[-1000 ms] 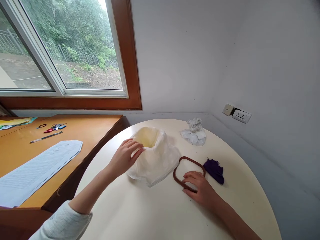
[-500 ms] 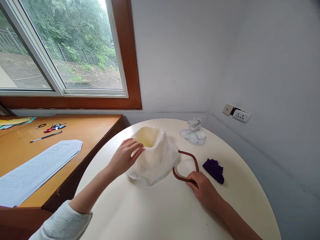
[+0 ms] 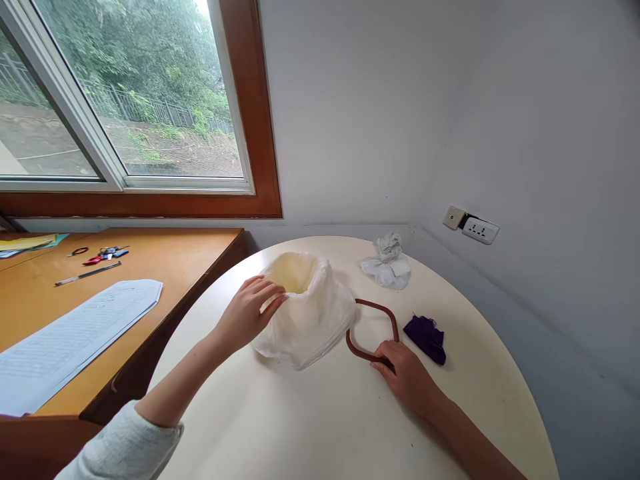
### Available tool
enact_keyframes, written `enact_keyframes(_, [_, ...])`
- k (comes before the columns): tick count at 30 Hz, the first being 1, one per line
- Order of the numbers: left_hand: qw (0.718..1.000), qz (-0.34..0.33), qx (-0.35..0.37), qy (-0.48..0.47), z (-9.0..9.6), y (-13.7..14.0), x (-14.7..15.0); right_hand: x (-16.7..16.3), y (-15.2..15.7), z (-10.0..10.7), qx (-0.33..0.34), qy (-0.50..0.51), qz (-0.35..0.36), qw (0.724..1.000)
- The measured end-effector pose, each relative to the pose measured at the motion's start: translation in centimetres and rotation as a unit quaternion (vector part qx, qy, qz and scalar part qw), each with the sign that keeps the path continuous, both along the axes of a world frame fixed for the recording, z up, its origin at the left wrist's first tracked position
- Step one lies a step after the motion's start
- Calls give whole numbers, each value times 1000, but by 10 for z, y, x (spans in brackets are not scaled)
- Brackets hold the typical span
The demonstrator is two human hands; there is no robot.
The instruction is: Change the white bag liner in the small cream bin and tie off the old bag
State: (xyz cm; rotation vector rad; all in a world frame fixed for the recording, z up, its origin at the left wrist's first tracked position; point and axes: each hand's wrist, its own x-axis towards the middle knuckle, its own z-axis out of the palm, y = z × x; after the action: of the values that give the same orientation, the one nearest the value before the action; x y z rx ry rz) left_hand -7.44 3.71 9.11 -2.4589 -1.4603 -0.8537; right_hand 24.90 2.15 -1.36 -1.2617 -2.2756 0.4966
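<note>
A container lined with a white plastic bag (image 3: pixel 320 320) stands on the round table, its mouth open and yellowish inside. The bag hangs loosely over the outside down to the tabletop. At the near left of the mouth, my left hand (image 3: pixel 250 310) is closed on the bag's edge, thumb outside and fingers over the rim. To the right, my right hand (image 3: pixel 407 377) grips the near corner of a brown rounded-square ring (image 3: pixel 387 312). The ring's left side touches or passes behind the bag; I cannot tell which. A dark purple cloth (image 3: pixel 426 339) lies just beyond my right hand.
A crumpled whitish plastic bag (image 3: pixel 387 263) sits at the table's back right. On the left, a wooden desk (image 3: pixel 200 250) holds sheets of paper (image 3: pixel 85 340), a pen (image 3: pixel 87 274) and keys (image 3: pixel 105 255). Wall sockets (image 3: pixel 480 230) are on the right.
</note>
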Motion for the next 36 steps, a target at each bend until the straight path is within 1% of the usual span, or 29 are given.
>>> enact_keyframes(6, [1000, -10, 7, -3, 0, 0, 1, 1, 1, -4, 21, 16, -2, 1000])
enact_keyframes(11, [999, -28, 10, -28, -2, -1, 3, 0, 0, -1, 29, 32, 3, 999])
enact_keyframes(19, [998, -44, 14, -50, -5, -4, 6, -2, -1, 3, 23, 29, 2, 999])
enact_keyframes(26, [996, -60, 15, -57, -5, -9, 10, -1, 0, 1, 24, 23, -4, 999])
enact_keyframes(31, [996, -67, 13, -53, -5, -12, 14, 0, 1, 0, 18, 16, -6, 1000])
enact_keyframes(36, [995, -90, 30, -33, -3, -23, 23, -1, 2, 1, 3, 16, -6, 1000])
